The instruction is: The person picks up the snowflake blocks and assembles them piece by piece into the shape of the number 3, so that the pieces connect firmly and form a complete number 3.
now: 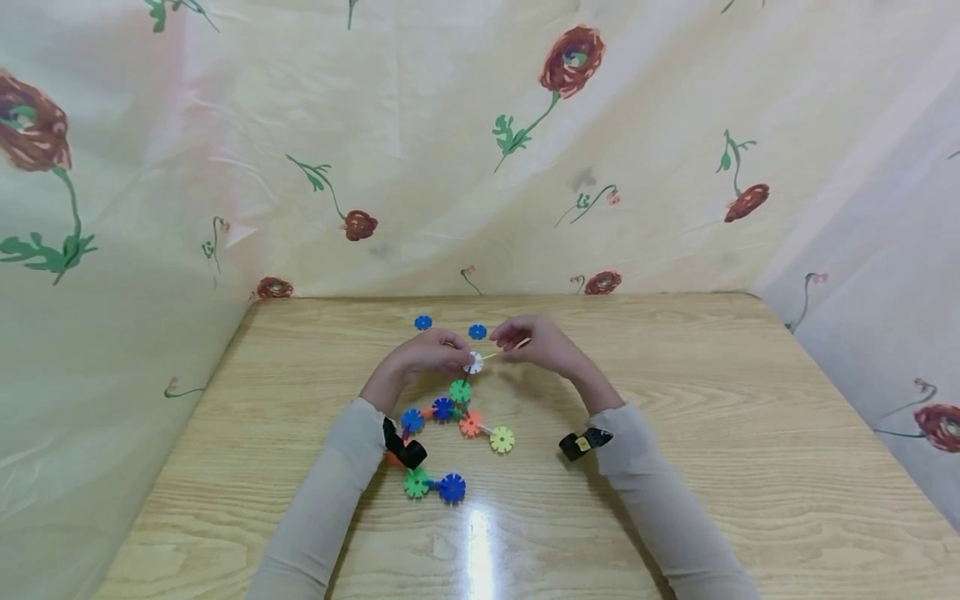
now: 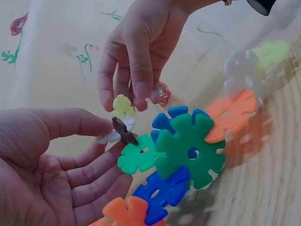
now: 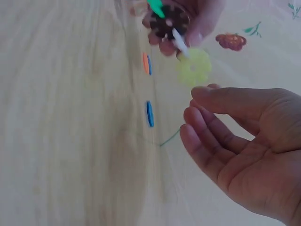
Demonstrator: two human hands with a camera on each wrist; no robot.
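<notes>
My left hand (image 1: pixel 431 352) pinches a white interlocking disc (image 1: pixel 474 363) between thumb and fingers. A yellow notched disc (image 3: pixel 194 67) is slotted into the white one and sticks out towards my right hand (image 1: pixel 542 343). The right fingers are loosely bent beside the yellow disc, with a small gap to it in the right wrist view. On the white disc's other side sits a brown disc (image 2: pixel 124 131), joined to a light green disc (image 2: pixel 139 154). From there a chain of linked discs runs on, including a dark green disc (image 2: pixel 190 150) and an orange disc (image 1: pixel 471 424).
Two loose blue discs, one on the left (image 1: pixel 423 322) and one nearer the right hand (image 1: pixel 477 332), lie beyond the hands. The chain curves under the left wrist to a dark blue disc (image 1: pixel 452 488). A flowered cloth (image 1: pixel 450 150) hangs behind the wooden table (image 1: pixel 750 467).
</notes>
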